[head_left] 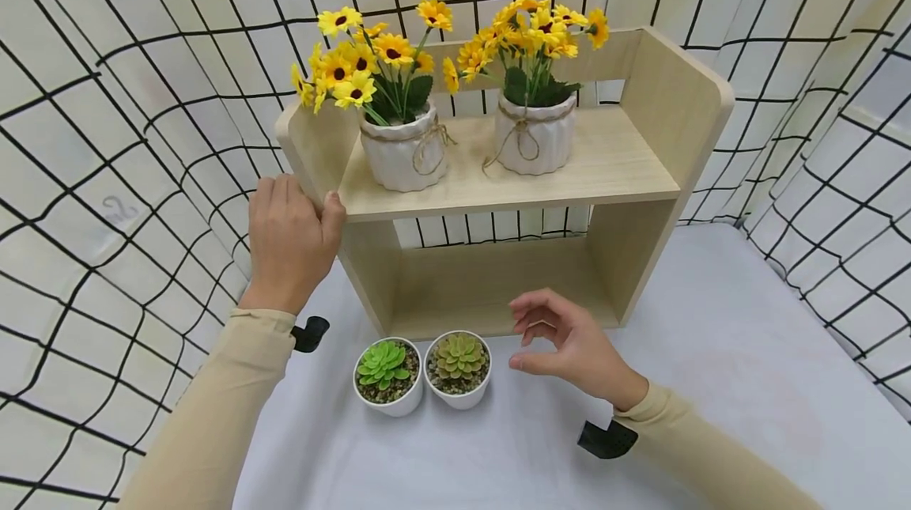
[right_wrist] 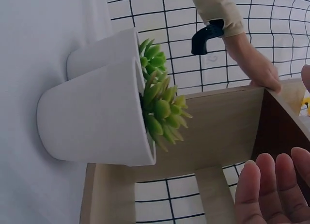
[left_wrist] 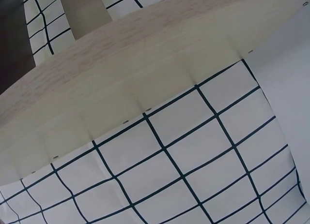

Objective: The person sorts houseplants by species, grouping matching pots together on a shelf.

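My left hand (head_left: pixel 290 237) grips the left side panel of a pale wooden shelf (head_left: pixel 512 205), its thumb over the panel's front edge beside the upper board. In the left wrist view that panel (left_wrist: pixel 145 64) fills much of the frame. My right hand (head_left: pixel 569 344) is in front of the lower compartment, fingers loosely bent and nothing between them. To its left stand two white-potted succulents side by side: a duller green one (head_left: pixel 459 368), the nearer, and a bright green one (head_left: pixel 387 375). The right wrist view shows both pots from the side, with right fingers (right_wrist: pixel 271 195) at lower right.
Two white ribbed pots of yellow flowers, one at left (head_left: pixel 404 150) and one at right (head_left: pixel 536 134), stand on the upper board, twine tied round them. White cloth (head_left: pixel 747 383) covers the table. Black grid on white sheeting (head_left: pixel 114 178) surrounds the back and sides.
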Tool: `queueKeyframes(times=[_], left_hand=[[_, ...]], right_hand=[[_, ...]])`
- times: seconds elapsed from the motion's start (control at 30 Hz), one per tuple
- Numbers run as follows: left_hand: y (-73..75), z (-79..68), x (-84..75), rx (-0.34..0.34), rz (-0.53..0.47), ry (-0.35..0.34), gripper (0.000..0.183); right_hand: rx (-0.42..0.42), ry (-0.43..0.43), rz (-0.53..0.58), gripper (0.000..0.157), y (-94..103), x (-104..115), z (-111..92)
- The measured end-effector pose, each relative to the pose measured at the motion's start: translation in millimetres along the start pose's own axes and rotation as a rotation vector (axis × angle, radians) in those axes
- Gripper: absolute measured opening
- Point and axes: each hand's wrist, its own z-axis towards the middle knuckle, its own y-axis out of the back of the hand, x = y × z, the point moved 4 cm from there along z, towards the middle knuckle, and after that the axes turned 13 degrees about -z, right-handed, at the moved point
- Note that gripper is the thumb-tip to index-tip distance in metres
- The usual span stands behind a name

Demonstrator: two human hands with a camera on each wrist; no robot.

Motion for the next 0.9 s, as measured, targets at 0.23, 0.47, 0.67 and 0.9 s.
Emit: queueKeyframes(times=[0.23,0.47,0.67,0.9], left_hand=[[0.7,-0.2,1.1,0.020,0.003,0.018,0.047],[-0.1,-0.1,1.0,0.017,0.005,0.024,0.048],[-0.6,-0.4,1.2,0.017,-0.002,0.027,0.047],[-1.0,-0.3,1.9,0.022,0.003,0.034,0.047]], right_hand=[[0.007,0.001,-0.023,0.061,-18.2,-22.3,-2.8],[0.018,-0.006,-0.054,0.069,-29.9,-34.4,-0.4],[0.046,-0.022,-0.087,0.078,-39.7,-41.8,3.9],[0.076,-0.064,-0.144,0.090,-52.0,-50.6,5.3]])
